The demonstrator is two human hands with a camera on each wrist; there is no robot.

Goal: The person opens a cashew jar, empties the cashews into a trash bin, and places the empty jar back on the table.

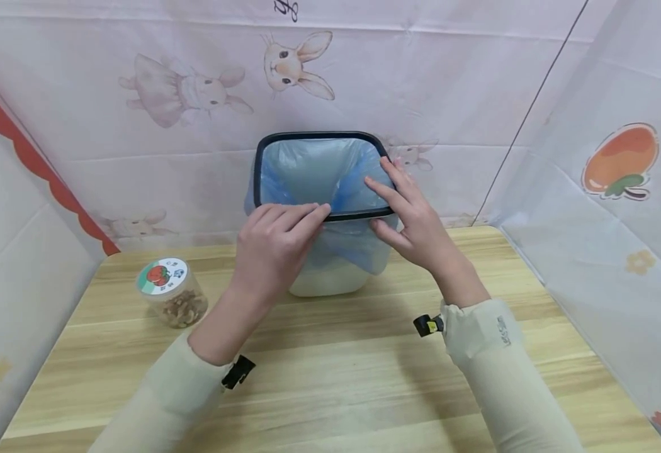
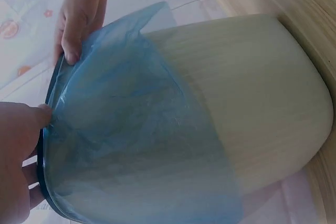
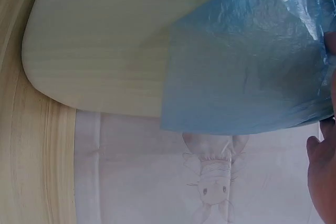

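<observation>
A pale trash can (image 1: 327,280) stands upright at the back of the table, a blue plastic bag (image 1: 359,242) lining it and hanging over its outside. Around the mouth runs a black rim ring (image 1: 322,134) over the bag. My left hand (image 1: 274,242) grips the front of the ring left of the middle; in the left wrist view its thumb lies outside, fingers behind. At the front right corner my right hand (image 1: 418,220) holds the ring, thumb outside on the bag and fingers over the inner side. The bag's loose edge (image 3: 167,93) hangs partway down the can.
A clear jar (image 1: 183,308) of brown pieces with a printed lid (image 1: 163,275) stands left of my left forearm. Behind the can is a wall covering (image 1: 194,189) with rabbit pictures. The wooden table (image 1: 353,377) extends toward me, with side walls left and right.
</observation>
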